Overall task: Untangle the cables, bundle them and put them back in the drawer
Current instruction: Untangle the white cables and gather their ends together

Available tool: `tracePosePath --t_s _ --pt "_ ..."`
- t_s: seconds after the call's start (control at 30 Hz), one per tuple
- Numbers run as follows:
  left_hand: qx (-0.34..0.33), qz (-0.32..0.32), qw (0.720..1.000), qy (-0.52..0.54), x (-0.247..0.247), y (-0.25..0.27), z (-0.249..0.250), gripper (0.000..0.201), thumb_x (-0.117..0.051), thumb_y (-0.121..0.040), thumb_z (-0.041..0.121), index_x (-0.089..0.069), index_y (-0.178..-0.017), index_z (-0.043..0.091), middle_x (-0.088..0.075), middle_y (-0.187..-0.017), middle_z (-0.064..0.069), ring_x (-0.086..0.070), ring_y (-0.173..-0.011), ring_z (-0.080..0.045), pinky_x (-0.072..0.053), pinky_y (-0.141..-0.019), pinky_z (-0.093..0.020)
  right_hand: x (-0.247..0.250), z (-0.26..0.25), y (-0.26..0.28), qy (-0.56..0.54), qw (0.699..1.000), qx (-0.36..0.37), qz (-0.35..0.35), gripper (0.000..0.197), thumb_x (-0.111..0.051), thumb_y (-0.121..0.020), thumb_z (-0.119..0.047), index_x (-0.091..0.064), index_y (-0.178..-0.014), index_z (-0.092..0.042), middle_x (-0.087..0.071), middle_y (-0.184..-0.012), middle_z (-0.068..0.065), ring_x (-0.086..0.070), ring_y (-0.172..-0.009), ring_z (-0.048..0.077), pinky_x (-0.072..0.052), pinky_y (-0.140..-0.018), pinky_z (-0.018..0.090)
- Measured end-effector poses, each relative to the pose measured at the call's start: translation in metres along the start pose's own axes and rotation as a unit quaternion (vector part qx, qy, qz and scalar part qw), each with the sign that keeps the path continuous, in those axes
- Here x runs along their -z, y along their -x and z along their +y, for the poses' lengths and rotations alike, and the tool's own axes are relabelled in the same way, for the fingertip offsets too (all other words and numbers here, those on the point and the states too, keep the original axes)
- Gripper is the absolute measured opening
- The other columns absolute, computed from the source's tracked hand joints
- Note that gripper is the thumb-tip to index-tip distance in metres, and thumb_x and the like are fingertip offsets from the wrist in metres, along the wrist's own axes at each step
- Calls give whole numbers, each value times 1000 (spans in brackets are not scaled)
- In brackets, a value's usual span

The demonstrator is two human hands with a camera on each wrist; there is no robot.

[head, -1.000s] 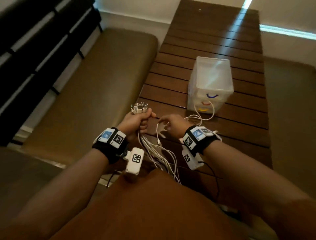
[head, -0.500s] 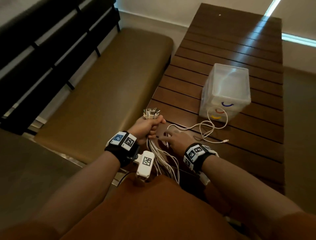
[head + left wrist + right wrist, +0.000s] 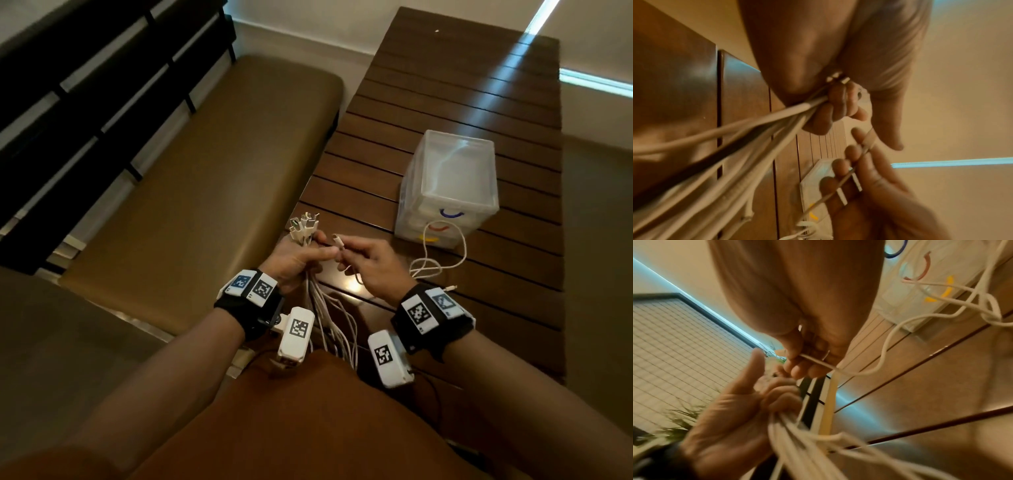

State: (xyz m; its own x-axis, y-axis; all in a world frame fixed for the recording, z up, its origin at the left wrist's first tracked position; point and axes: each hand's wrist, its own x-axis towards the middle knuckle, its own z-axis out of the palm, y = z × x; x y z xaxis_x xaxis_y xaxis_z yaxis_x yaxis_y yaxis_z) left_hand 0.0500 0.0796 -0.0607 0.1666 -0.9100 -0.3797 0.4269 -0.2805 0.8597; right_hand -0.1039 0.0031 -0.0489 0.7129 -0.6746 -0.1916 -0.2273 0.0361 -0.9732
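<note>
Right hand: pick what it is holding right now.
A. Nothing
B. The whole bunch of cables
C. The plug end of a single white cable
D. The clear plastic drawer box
C: the right hand pinches the plug end of one white cable, while the left hand grips the bunch of cables.
</note>
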Motion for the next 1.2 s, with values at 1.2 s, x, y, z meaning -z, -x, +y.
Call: tracePosePath --t_s 1.2 --pt "27 -182 983 8 -181 -49 95 27 -49 -97 34 -50 -74 20 -25 -47 10 -20 -35 -2 -18 -33 -15 200 35 186 215 921 -167 279 28 -60 -93 -23 -66 -71 -8 -48 -58 -2 -44 -47 0 -29 -50 19"
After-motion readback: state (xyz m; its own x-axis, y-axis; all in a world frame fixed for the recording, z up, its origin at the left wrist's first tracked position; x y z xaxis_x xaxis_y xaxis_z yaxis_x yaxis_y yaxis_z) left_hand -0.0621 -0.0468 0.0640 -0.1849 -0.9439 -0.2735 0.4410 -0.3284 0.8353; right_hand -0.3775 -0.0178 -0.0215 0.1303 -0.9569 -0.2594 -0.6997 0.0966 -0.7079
